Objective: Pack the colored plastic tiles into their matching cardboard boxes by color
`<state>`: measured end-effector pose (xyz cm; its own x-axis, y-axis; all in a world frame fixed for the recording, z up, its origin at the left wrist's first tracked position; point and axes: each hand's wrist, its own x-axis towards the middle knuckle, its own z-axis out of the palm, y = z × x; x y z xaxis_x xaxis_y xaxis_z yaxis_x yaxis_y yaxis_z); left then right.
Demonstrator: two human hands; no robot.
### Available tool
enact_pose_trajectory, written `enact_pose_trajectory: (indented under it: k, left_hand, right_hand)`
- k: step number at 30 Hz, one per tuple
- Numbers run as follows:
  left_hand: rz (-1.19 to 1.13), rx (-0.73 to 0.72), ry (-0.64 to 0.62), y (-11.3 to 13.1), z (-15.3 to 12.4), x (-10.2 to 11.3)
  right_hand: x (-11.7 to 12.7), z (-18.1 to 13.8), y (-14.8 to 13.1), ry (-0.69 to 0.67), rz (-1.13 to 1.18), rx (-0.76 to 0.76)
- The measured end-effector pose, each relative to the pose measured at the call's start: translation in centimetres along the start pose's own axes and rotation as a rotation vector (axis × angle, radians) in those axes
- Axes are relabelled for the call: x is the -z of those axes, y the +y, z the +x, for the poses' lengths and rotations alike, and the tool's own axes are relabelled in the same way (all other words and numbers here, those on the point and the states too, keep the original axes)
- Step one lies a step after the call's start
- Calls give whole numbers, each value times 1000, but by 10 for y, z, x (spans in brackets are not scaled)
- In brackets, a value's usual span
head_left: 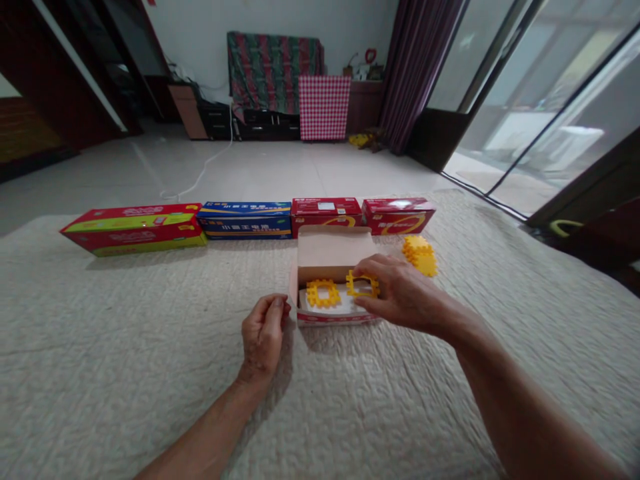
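An opened cardboard box (335, 245) with its lid raised stands on the quilted cover in front of me. Inside it, on a white surface, lies a yellow square plastic frame piece (315, 301) with notched edges. A second yellow frame piece (349, 283) is gripped between the thumb and fingers of my right hand (400, 293), over the right part of the box. At the box's left side, my left hand (263, 333) pinches the edge of a side flap (293, 293). More yellow notched pieces (420, 256) lie stacked to the right, beyond my right hand.
Behind the open box runs a row of closed boxes: a red and yellow-green one (145, 230), a blue one (245, 221), and two red ones (327, 210) (399, 215). All rest on the pale quilted cover (150, 347). A tiled floor (280, 167) lies beyond.
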<state>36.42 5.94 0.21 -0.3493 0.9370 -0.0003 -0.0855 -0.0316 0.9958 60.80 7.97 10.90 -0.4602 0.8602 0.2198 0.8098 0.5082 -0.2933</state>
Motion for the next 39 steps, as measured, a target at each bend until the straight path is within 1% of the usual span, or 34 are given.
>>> enact_pose_trajectory:
  k: [4, 6, 9, 12, 14, 16, 18, 19, 20, 21, 23, 25, 29, 31, 34, 36, 39]
  left_hand:
    - [0, -7, 34, 3, -2, -1]
    - [6, -59, 56, 7, -3, 0]
    - [66, -241, 64, 15, -5, 4]
    - [165, -425, 61, 23, -5, 9]
    - [266, -582, 60, 30, -5, 11]
    - [406, -850, 43, 39, -6, 10]
    - [547, -1146, 1, 49, -6, 8]
    - [607, -1256, -33, 53, -5, 6]
    - [657, -1322, -69, 56, -4, 4]
    - [702, -1345, -102, 57, -3, 3]
    - [778, -1311, -141, 54, 1, 3]
    - [833, -1252, -133, 48, 5, 7]
    - [894, -1215, -96, 38, 11, 15]
    - [865, -1168, -105, 36, 11, 15]
    - [753, -1059, -145, 33, 10, 11]
    - [692, -1005, -163, 32, 10, 9]
    - [636, -976, -181, 29, 10, 7]
  right_hand:
    - [4, -3, -2, 74, 1, 15]
    - [9, -4, -2, 141, 10, 0]
    - [14, -9, 5, 311, 26, -56]
    - [10, -20, 20, 483, -3, -179]
    - [2, -30, 30, 548, 2, -272]
    - [-7, -40, 36, 588, 14, -306]
    - [-15, -47, 37, 609, -7, -264]
    - [-18, -49, 36, 610, -35, -238]
    - [-20, -51, 35, 598, -68, -219]
    - [-21, -51, 33, 567, -99, -214]
    - [-23, -51, 30, 478, -140, -241]
    - [-23, -50, 26, 400, -146, -284]
    - [-21, -45, 18, 329, -38, -342]
    - [-21, -42, 13, 294, 27, -370]
    - [-21, -40, 8, 268, 104, -416]
    - [-23, -40, 7, 271, 156, -424]
    - [-27, -40, 11, 309, 208, -395]
